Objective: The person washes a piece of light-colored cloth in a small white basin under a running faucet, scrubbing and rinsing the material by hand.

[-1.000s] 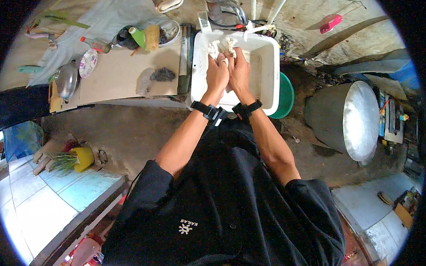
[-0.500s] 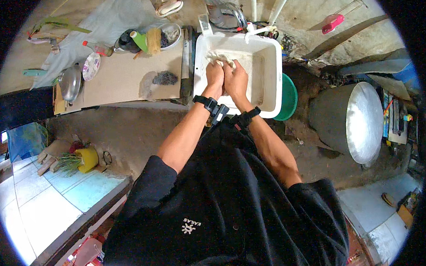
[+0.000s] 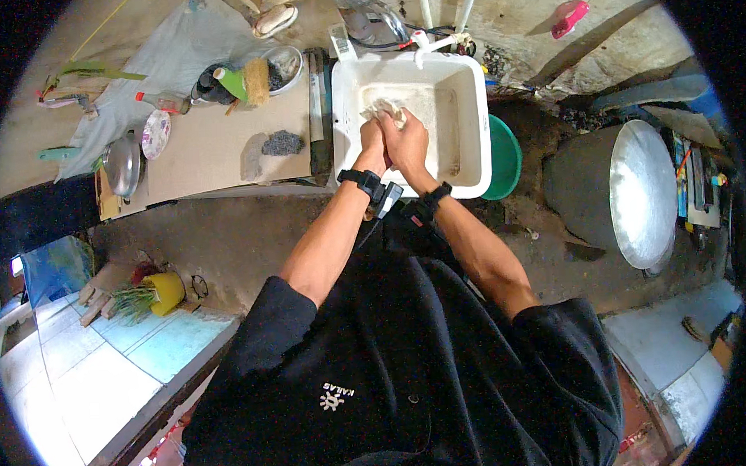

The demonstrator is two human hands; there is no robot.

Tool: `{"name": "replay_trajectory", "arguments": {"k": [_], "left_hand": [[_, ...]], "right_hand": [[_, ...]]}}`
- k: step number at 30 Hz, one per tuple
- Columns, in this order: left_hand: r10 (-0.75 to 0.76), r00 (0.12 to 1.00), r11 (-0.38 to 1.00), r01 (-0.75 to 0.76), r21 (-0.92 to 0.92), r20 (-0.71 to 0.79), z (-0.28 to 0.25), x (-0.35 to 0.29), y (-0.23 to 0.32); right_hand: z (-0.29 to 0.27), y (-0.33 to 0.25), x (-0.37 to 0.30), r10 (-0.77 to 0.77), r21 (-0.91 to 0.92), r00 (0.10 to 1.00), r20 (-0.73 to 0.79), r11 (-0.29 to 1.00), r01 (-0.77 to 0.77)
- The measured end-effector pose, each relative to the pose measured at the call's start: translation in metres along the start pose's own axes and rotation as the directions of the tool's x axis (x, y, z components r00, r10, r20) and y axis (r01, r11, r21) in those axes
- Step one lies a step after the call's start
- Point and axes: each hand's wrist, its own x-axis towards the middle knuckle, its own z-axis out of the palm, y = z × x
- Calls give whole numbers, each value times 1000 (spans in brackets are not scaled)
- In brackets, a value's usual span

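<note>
Whitish cloth, crumpled into a bunch, pokes out beyond the far side of both hands, over the left half of a white sink. Most of the bunch that shows lies just past the knuckles of the left hand and the right hand; the remainder is hidden between the palms. Both hands are closed on it with the fingers curled in, though the fingertips of each are too covered to make out. The two hands press together side by side, the right one lying partly over the inner edge of the left.

Both forearms reach from the near side to the far side and slant inward, so they meet above the sink. Each wrist carries a black strap and sits close to the sink's near rim, the elbows bent and spread wide.

Past the sink's far edge stands a white tap. To the right, a green tub sits partly beneath the rim; to the left, a dark scouring pad lies on a cardboard-topped counter.
</note>
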Motion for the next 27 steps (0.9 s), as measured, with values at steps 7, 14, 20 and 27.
{"name": "replay_trajectory", "arguments": {"k": [7,14,20,27], "left_hand": [[-20,1000,999,20,35,-12,64,3,-26],[-88,991,994,94,57,-102,76,41,-59],[-27,999,999,28,23,-42,2,101,-47],[76,996,997,-74,31,-56,-37,152,-2]], "right_hand": [[-84,7,33,16,69,995,97,997,-22],[-63,75,51,52,33,992,113,998,-56],[27,75,76,113,95,985,129,987,-126],[94,49,99,176,120,968,177,973,-199]]}}
